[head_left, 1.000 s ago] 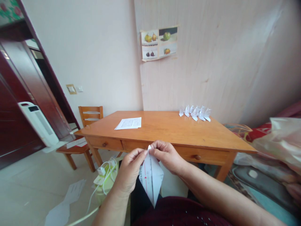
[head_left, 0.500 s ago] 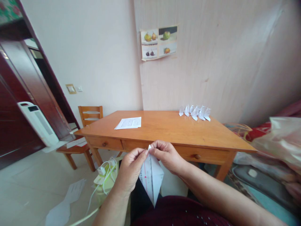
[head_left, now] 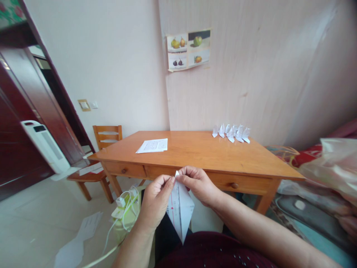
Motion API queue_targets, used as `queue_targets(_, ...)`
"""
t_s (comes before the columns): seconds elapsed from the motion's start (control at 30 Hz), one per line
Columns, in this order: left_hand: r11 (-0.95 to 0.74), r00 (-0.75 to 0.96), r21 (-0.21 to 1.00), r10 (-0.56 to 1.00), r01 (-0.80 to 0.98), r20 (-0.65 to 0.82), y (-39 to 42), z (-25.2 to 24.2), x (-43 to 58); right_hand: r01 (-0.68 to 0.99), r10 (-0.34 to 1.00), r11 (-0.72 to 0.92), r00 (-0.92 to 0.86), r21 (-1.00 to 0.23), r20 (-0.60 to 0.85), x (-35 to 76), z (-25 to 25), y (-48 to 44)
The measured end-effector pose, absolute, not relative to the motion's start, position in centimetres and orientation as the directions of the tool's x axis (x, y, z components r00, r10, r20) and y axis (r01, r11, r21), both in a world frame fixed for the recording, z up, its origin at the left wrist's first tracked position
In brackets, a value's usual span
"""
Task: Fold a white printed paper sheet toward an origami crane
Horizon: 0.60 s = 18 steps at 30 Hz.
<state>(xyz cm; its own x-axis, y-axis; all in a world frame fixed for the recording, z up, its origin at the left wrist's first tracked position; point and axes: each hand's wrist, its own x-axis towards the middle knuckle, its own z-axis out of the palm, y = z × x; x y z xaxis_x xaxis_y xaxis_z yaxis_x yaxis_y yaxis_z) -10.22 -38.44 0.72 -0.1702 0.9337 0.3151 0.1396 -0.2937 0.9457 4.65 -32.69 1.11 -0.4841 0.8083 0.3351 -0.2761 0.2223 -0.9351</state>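
A folded sheet of paper (head_left: 182, 208), diamond-shaped with a crease down its middle, hangs point-down above my lap. Print, a red line and a small red star show on its left half. My left hand (head_left: 157, 195) pinches it near the upper tip from the left. From the right, my right hand (head_left: 198, 184) pinches the same tip between thumb and bent forefinger. Both thumbs almost meet, and the white tip sticks up between them. Several folded paper figures (head_left: 231, 133) stand in a group at the table's back right.
A stack of printed sheets (head_left: 153, 145) lies on the left of the wooden table (head_left: 192, 156). A chair (head_left: 107, 134) stands beside it. A power strip with white cables (head_left: 125, 204) is by my left arm. Papers (head_left: 87, 227) lie on the floor; plastic bags (head_left: 329, 163) are at right.
The folded paper has barely shifted, turning very slightly at its left half. Both hands keep their pinch at the upper tip.
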Motion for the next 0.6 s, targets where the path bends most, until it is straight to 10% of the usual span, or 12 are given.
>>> queue_targets(0.6,-0.366,-0.185,0.82,0.857,0.44,0.481,-39.1,1.8,-9.9,-0.147,0.814,0.38,-0.416,-0.913,0.406,4.4,2.3,-33.2)
